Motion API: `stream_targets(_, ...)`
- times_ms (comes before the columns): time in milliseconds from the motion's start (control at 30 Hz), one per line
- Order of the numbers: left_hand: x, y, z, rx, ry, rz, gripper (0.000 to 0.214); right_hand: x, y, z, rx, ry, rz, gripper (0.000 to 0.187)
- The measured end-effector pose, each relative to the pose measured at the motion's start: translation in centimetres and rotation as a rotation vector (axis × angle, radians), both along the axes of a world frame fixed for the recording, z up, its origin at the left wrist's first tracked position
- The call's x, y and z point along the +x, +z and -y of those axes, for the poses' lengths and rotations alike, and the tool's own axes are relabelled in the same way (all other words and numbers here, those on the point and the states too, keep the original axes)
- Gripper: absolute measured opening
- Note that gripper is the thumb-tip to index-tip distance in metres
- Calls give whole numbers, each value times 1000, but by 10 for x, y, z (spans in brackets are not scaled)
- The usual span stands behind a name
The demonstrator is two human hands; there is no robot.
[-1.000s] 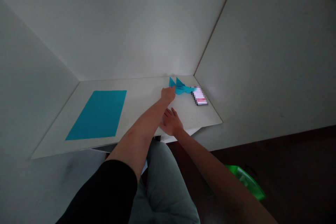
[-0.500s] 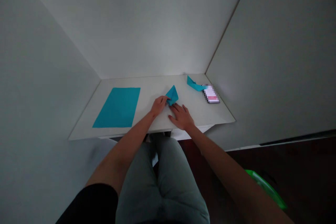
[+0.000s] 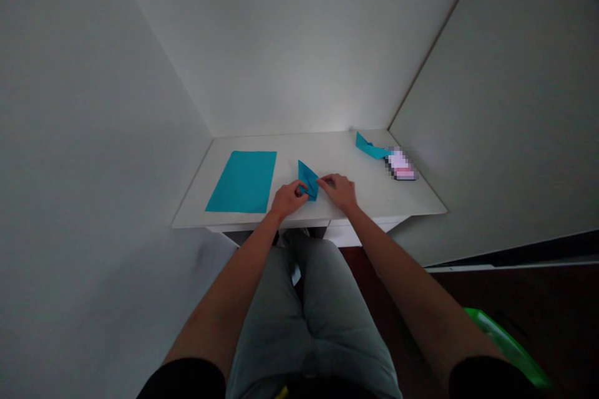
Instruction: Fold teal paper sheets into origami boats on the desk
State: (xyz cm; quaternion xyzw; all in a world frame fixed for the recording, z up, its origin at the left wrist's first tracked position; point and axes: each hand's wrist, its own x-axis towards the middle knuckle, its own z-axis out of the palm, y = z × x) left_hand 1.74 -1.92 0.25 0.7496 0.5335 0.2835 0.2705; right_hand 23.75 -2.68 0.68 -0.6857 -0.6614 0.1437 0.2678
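White tabletop (image 3: 337,148) bears one sheet (image 3: 243,181), two folded papers (image 3: 307,174) (image 3: 369,148), one pinched by fingers (image 3: 326,179) of both hands (image 3: 286,201) (image 3: 344,192).

One camera, worn on the person's head, looks forward and steeply down, with the legs (image 3: 309,330) below it at 6 o'clock. It stands far enough back to take in the desk's (image 3: 334,156) full width, the left hand (image 3: 287,199) and right hand (image 3: 342,191) small near the centre, the back wall (image 3: 299,43) at 12 and floor (image 3: 561,312) at 4.
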Motion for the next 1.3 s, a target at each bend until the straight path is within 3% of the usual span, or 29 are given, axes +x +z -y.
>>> stream_targets(300,5,-7,-8,179,272,-30,37,3,-10,-17,30,224,22,22)
stream_targets(500,5,-18,-18,171,322,213,17,9,-16,-16,92,379,-39,23)
stream_targets(633,6,-22,-22,131,380,290,19,9,-18,-15,121,425,-60,26)
stream_targets(867,3,-18,-23,169,368,427,10,6,-16,-16,99,378,-48,13)
stream_targets(1033,-1,-12,-23,41,409,579,10,2,-13,-18,24,235,-48,12)
stream_targets(1300,-8,-12,-24,50,422,660,19,4,-19,-19,27,149,-225,12)
